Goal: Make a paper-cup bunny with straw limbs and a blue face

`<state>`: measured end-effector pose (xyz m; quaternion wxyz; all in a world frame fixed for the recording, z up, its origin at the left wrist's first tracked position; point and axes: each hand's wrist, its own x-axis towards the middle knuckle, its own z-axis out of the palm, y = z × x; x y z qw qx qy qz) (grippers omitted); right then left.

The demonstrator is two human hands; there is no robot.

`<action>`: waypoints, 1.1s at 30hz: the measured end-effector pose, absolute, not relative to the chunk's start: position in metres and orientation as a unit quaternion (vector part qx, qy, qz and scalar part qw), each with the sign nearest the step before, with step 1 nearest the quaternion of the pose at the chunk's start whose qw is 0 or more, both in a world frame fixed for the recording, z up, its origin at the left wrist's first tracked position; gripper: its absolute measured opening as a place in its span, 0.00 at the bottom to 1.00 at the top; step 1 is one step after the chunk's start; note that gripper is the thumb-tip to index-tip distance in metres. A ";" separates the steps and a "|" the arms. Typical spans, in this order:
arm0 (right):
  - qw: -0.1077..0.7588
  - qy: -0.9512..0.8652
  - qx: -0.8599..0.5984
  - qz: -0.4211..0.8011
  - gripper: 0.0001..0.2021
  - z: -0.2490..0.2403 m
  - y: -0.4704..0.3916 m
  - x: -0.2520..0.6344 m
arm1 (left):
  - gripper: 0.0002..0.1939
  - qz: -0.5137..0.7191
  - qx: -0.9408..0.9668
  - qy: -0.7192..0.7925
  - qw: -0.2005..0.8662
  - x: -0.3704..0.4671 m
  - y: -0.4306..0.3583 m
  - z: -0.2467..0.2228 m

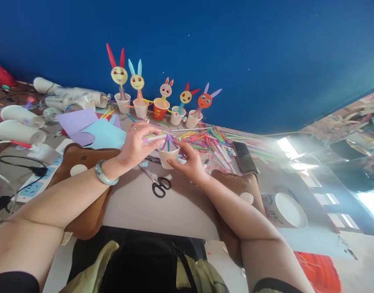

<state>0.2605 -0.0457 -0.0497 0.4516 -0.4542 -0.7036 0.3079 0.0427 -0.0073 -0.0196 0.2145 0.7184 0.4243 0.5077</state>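
A small white paper cup (169, 158) stands in front of me, with purple strips (169, 141) and a blue one rising from it. My right hand (191, 160) grips the cup's right side, thumb low on the wall and index finger up by the strips. From the left, my left hand (141, 140) reaches over the rim, thumb and fingers closed at the purple strips; the exact contact is too small to tell. Black-handled scissors (160, 187) lie just below the cup. Behind it is a heap of coloured sticks (202, 140).
Several paper cups with rabbit-faced figures (138, 83) line the blue wall. Purple and light-blue paper (104, 134) lies left. Brown cushions (86, 203) sit under my forearms. A phone (244, 156), a paper tub (286, 209) and a power strip (49, 175) flank them.
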 end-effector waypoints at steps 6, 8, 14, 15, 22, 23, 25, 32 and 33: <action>0.435 -0.742 -0.443 0.251 0.28 -0.053 -0.051 0.255 | 0.06 0.465 0.730 0.431 0.257 0.047 -0.013 -0.020; 0.431 -0.751 -0.440 0.240 0.28 -0.054 -0.052 0.254 | 0.05 0.468 0.723 0.437 0.260 0.049 -0.014 -0.020; 0.433 -0.759 -0.423 0.239 0.28 -0.054 -0.052 0.254 | 0.05 0.461 0.730 0.439 0.249 0.050 -0.016 -0.019; 0.433 -0.761 -0.421 0.237 0.28 -0.054 -0.052 0.254 | 0.05 0.457 0.731 0.443 0.247 0.049 -0.015 -0.019; 0.429 -0.775 -0.409 0.219 0.28 -0.058 -0.052 0.254 | 0.11 0.446 0.736 0.446 0.246 0.048 -0.014 -0.025; 0.431 -0.777 -0.405 0.217 0.28 -0.059 -0.052 0.254 | 0.11 0.445 0.740 0.445 0.239 0.049 -0.014 -0.026; 0.433 -0.779 -0.400 0.216 0.28 -0.060 -0.051 0.254 | 0.10 0.439 0.748 0.446 0.220 0.049 -0.015 -0.025; 0.435 -0.786 -0.386 0.208 0.28 -0.065 -0.048 0.255 | 0.11 0.439 0.759 0.441 0.191 0.050 -0.017 -0.023; 0.434 -0.787 -0.386 0.209 0.28 -0.065 -0.048 0.255 | 0.13 0.437 0.763 0.436 0.192 0.050 -0.016 -0.022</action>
